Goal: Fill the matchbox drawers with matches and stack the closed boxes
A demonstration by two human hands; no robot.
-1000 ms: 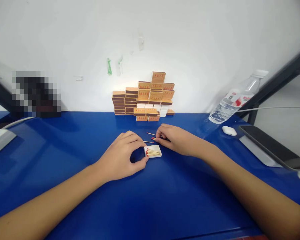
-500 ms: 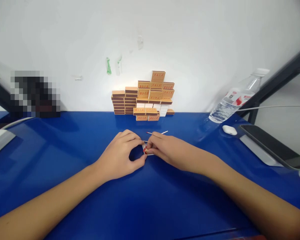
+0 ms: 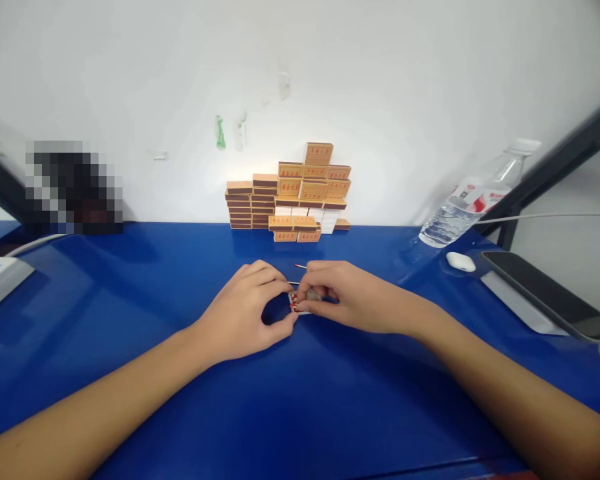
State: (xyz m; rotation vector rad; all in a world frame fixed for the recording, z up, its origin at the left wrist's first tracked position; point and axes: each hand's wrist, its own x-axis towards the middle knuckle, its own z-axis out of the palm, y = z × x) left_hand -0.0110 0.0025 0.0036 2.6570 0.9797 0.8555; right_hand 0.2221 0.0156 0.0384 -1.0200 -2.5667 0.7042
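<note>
A small white matchbox tray (image 3: 305,313) lies on the blue table with red-headed matches (image 3: 294,301) inside. My left hand (image 3: 247,310) curves around its left end, the forefinger at the far edge and the thumb at the near edge. Over the tray, my right hand (image 3: 337,293) has thumb and forefinger pinched together at the matches, covering much of them. How many matches are in that pinch is hidden. One loose match (image 3: 301,267) lies just beyond my right hand, partly covered by it. Another match (image 3: 293,283) lies close behind the tray.
Stacked matchboxes (image 3: 313,190) stand against the white wall, with white trays among them. At the right are a tilted water bottle (image 3: 453,210), a white earphone case (image 3: 461,261) and a phone (image 3: 545,293) on a stand. A white device (image 3: 5,283) sits at the left edge.
My right hand has shifted slightly and turned, its fingers now more arched over the tray. The loose match behind it is more covered. My left hand keeps its hold on the tray.
</note>
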